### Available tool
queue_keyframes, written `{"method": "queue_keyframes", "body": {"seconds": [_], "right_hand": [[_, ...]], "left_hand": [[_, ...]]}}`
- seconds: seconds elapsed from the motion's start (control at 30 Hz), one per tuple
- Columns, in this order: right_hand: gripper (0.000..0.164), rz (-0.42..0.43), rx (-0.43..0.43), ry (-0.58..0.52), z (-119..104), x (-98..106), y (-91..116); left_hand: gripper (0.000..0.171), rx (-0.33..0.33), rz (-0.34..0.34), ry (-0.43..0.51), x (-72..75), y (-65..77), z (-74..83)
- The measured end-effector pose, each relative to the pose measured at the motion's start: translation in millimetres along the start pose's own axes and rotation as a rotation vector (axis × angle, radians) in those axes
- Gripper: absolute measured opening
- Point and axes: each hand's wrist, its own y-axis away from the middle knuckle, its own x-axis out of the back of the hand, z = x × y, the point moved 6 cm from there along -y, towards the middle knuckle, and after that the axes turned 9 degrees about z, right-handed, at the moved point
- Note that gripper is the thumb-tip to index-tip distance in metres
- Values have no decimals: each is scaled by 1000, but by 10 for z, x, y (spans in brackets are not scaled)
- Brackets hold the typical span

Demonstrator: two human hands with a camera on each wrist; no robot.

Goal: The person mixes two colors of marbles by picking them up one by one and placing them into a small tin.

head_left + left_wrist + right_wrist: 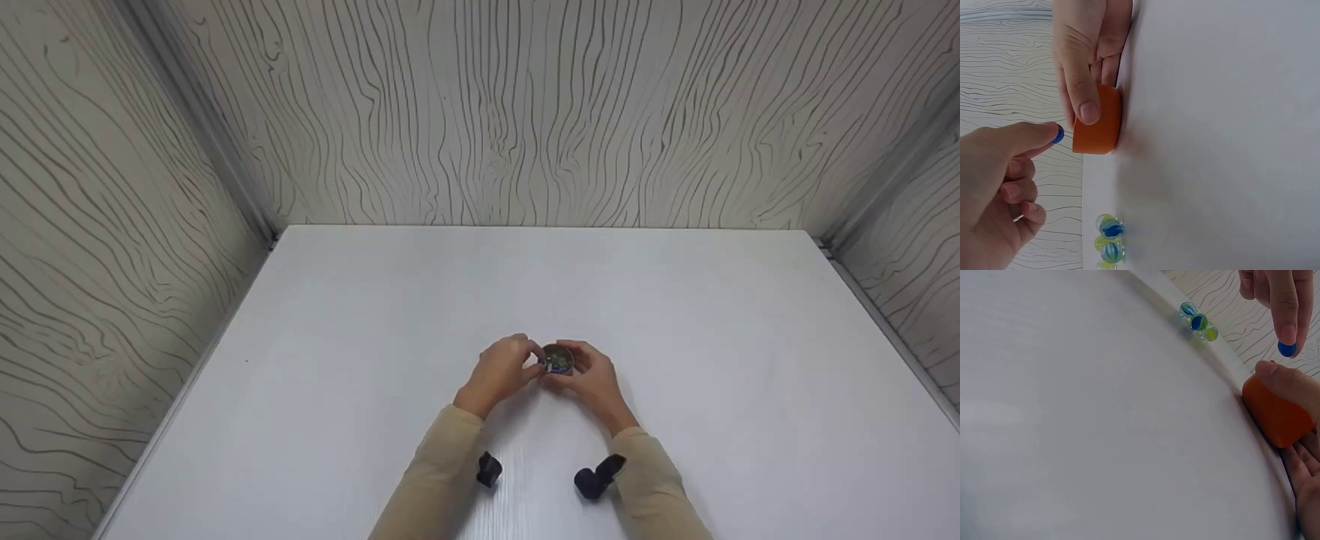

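An orange cup (1103,132) stands upright on the white table, its mouth facing up in the head view. My right hand (596,379) grips it, the thumb on the near wall and the other fingers behind. Just above the rim, to the left, my left hand (501,371) pinches a small blue marble (1286,349) between thumb and forefinger. Greenish and blue contents show inside the cup, too small to make out. Clear glass marbles with blue and yellow swirls (1112,228) lie on the table to the left of the cup; the left hand hides them in the head view.
The white table (337,315) reaches back to a wood-grain patterned wall (525,112), with another such wall (90,262) at the left. Black wrist cameras (592,484) stick out from both sleeves.
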Motion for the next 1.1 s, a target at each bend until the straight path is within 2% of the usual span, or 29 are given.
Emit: {"method": "queue_keyframes", "body": {"seconds": [0.13,0.5,0.77,1.1], "right_hand": [[57,1,3,0,-17,0,8],[55,20,8,6,-15,2,8],[56,12,-11,3,31,-2,-2],[57,8,-24,-2,23,7,-3]], "left_hand": [[15,18,-6,10,-23,8,-4],[14,-16,21,23,-56,-16,-3],[13,-10,-15,4,-122,-37,-5],[18,9,-34,-28,-122,-73,-6]]}}
